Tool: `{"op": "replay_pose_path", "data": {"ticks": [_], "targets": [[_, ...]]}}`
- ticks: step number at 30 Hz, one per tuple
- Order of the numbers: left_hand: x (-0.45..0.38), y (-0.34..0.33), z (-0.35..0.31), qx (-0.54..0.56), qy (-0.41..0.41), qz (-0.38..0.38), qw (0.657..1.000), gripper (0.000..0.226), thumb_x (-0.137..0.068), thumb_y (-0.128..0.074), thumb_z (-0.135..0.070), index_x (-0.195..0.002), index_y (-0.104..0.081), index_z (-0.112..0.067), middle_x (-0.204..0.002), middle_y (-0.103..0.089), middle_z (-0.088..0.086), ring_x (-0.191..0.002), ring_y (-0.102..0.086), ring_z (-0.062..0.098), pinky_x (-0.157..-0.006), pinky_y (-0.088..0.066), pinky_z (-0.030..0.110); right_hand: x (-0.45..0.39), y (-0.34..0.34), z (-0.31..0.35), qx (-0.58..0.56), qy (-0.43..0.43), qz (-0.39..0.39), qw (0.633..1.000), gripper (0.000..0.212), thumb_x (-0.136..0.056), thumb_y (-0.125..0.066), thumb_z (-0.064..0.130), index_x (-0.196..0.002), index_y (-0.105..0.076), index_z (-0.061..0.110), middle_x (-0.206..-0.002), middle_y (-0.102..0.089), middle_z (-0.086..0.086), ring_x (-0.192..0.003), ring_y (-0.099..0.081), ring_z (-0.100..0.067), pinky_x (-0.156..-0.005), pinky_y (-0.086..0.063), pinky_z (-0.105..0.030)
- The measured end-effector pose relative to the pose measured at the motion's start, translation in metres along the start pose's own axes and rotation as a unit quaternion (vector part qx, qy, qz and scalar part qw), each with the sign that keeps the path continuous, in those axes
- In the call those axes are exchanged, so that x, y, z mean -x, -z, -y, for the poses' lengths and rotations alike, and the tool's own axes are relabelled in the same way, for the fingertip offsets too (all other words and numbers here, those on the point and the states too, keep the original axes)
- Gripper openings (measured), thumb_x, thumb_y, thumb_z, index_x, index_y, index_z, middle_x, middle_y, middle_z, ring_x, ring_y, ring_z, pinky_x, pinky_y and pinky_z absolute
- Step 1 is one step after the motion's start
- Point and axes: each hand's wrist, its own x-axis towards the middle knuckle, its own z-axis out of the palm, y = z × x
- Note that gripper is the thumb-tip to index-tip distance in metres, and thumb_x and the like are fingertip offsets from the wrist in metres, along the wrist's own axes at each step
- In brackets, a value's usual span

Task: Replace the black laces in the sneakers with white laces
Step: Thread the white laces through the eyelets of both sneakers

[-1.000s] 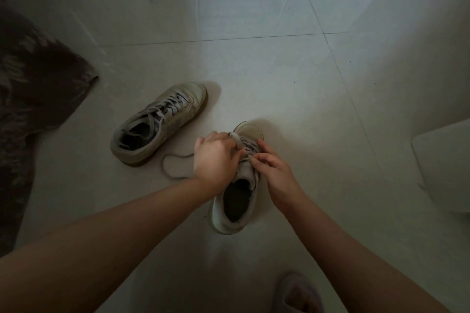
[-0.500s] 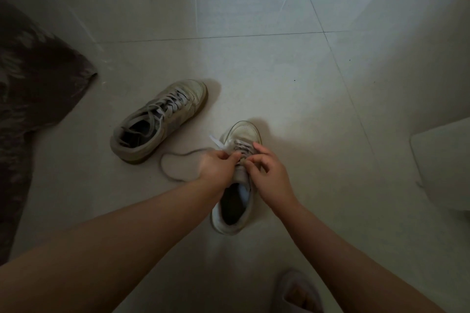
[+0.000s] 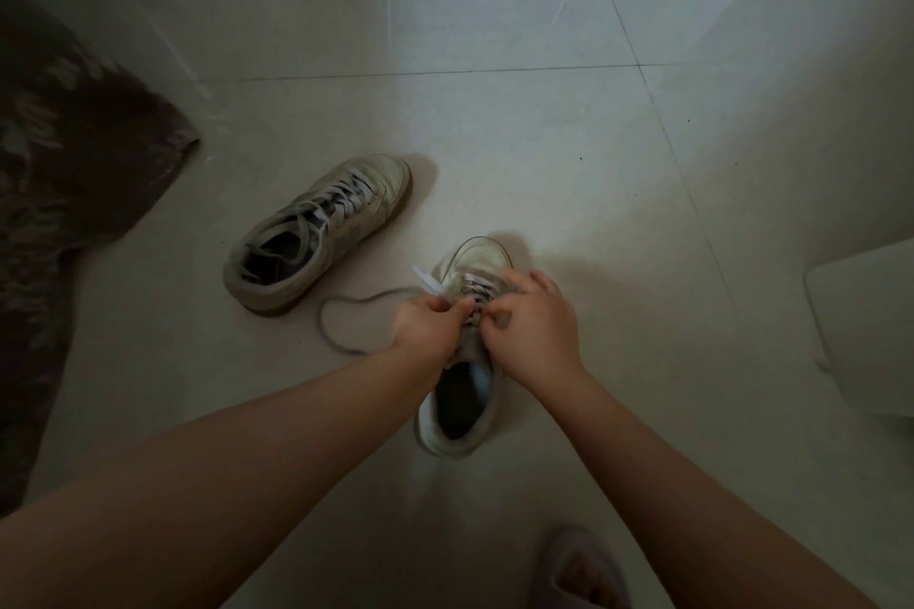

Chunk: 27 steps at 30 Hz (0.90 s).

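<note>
Two hands meet over the near sneaker (image 3: 462, 391) at lower centre of the frame, toe pointing up the picture. The left hand (image 3: 426, 326) pinches the lace (image 3: 429, 283) between thumb and curled fingers at the eyelets; its pale flat tip sticks out just above the knuckles. The right hand (image 3: 531, 326) has its fingers curled on the eyelet row, seemingly pinching the lacing, though the exact hold is hidden. A slack loop (image 3: 332, 318) trails left across the tiled floor (image 3: 494, 124). The second sneaker (image 3: 316, 232), fully laced, lies at centre left. To thread well, I judge the right hand should steady the eyelet while the left feeds the tip through flat, then draws the slack evenly, untwisted.
</note>
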Motion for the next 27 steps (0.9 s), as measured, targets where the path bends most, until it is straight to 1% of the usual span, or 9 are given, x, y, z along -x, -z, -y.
{"op": "replay_pose_path", "data": {"ticks": [2,6,10,14,17,20,24,26,27], "targets": [[-0.001,0.001,0.000,0.009,0.004,0.006,1.000,0.020,-0.087,-0.067,-0.017,-0.068,-0.064,-0.012,-0.059,-0.057,0.001,-0.047,-0.053,0.007,-0.039,-0.041,0.009,0.001,-0.004,0.003,-0.049,-0.031,0.011,0.998,0.023,-0.086,-0.058,0.027,-0.103,-0.073,0.026,-0.148,-0.039,0.005,-0.143,-0.019,-0.022,-0.109,-0.022,-0.032],[-0.002,0.002,-0.002,0.084,0.035,0.033,0.995,0.015,-0.088,-0.065,-0.009,-0.091,-0.068,0.005,-0.060,-0.062,0.003,-0.039,-0.056,0.000,-0.043,-0.047,0.011,-0.001,-0.016,-0.003,-0.124,-0.036,0.005,0.992,0.017,-0.085,-0.064,0.023,-0.098,-0.074,0.020,-0.149,-0.039,-0.004,-0.142,-0.020,-0.025,-0.111,-0.014,-0.023],[-0.004,0.008,-0.002,0.082,0.043,0.070,0.993,0.016,-0.087,-0.066,-0.009,-0.093,-0.068,0.006,-0.047,-0.063,-0.005,-0.041,-0.059,0.000,-0.045,-0.048,0.011,-0.002,-0.021,-0.012,-0.208,-0.056,0.013,0.976,0.008,-0.083,-0.070,0.020,-0.088,-0.074,0.016,-0.148,-0.039,-0.005,-0.142,-0.021,-0.023,-0.111,-0.014,-0.023],[-0.004,0.012,0.002,0.068,0.018,0.085,0.994,0.016,-0.086,-0.066,-0.011,-0.096,-0.068,0.002,-0.071,-0.066,0.003,-0.047,-0.060,-0.003,-0.049,-0.048,0.009,0.002,-0.022,-0.010,-0.314,-0.082,-0.007,0.946,0.005,-0.082,-0.072,0.015,-0.082,-0.071,0.010,-0.146,-0.041,0.001,-0.133,-0.037,-0.011,-0.098,-0.022,-0.008],[-0.003,0.013,0.009,0.066,-0.009,0.090,0.994,0.019,-0.085,-0.068,-0.011,-0.101,-0.069,0.000,-0.077,-0.067,0.002,-0.056,-0.063,-0.002,-0.054,-0.049,0.009,0.006,-0.024,-0.015,-0.369,-0.089,-0.013,0.925,0.004,-0.084,-0.070,0.014,-0.083,-0.071,0.010,-0.143,-0.046,0.003,-0.127,-0.043,-0.005,-0.100,-0.030,-0.016],[0.001,0.017,0.012,0.059,-0.049,0.118,0.990,0.014,-0.083,-0.069,-0.006,-0.096,-0.069,-0.003,-0.078,-0.068,0.000,-0.061,-0.064,-0.005,-0.057,-0.048,0.008,0.009,-0.021,-0.017,-0.452,-0.096,0.000,0.887,0.007,-0.088,-0.064,0.009,-0.084,-0.069,0.012,-0.135,-0.054,0.002,-0.121,-0.051,-0.008,-0.103,-0.041,-0.026],[-0.001,0.023,0.013,-0.003,-0.089,0.131,0.987,0.011,-0.078,-0.074,-0.009,-0.088,-0.070,-0.009,-0.066,-0.060,-0.004,-0.056,-0.058,0.001,-0.054,-0.045,0.009,0.004,-0.022,-0.018,-0.481,-0.142,-0.003,0.865,0.008,-0.093,-0.058,0.013,-0.096,-0.065,0.014,-0.126,-0.062,-0.005,-0.113,-0.058,-0.014,-0.105,-0.043,-0.037],[-0.004,0.022,0.014,-0.060,-0.127,0.110,0.984,0.010,-0.076,-0.078,-0.012,-0.079,-0.068,-0.012,-0.057,-0.046,-0.004,-0.050,-0.043,0.006,-0.047,-0.036,0.013,0.002,-0.021,-0.020,-0.532,-0.177,-0.025,0.828,0.012,-0.094,-0.056,0.019,-0.102,-0.061,0.012,-0.110,-0.068,-0.008,-0.105,-0.064,-0.021,-0.100,-0.047,-0.046],[-0.004,0.021,0.014,-0.081,-0.148,0.105,0.980,0.012,-0.075,-0.078,-0.013,-0.078,-0.067,-0.009,-0.056,-0.042,-0.003,-0.050,-0.037,0.006,-0.047,-0.033,0.015,-0.001,-0.018,-0.024,-0.582,-0.195,-0.035,0.789,0.012,-0.096,-0.051,0.017,-0.104,-0.056,0.009,-0.101,-0.070,-0.010,-0.100,-0.066,-0.023,-0.097,-0.049,-0.046]]}}
